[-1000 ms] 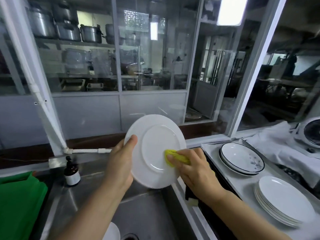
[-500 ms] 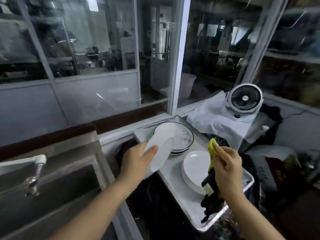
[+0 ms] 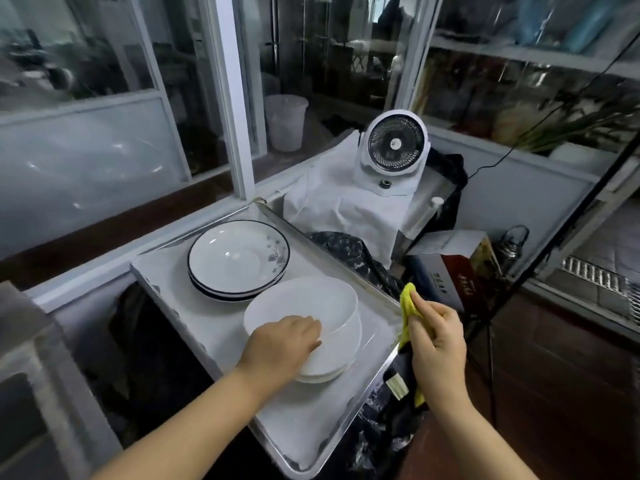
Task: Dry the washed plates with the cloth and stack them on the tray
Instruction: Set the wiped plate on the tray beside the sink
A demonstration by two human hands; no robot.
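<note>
A metal tray [image 3: 322,431] lies in front of me with two stacks on it. A plain white plate [image 3: 311,303] lies tilted on top of the white plate stack [image 3: 332,368], and my left hand [image 3: 280,344] holds its near edge, fingers on top. Behind it stands a stack of black-rimmed plates [image 3: 239,258]. My right hand [image 3: 436,341] hovers over the tray's right rim and grips a yellow cloth [image 3: 408,306], which hangs down below the hand.
A small white fan [image 3: 394,147] stands on a white cloth [image 3: 343,209] behind the tray. A red box [image 3: 453,271] and a black bag [image 3: 349,251] lie to the right. A sink edge [image 3: 27,341] is at far left. Glass partitions close off the back.
I turned from the sink to the tray. My left hand carried the white plate across and lowered it onto the white stack. My right hand came off the plate with the cloth.
</note>
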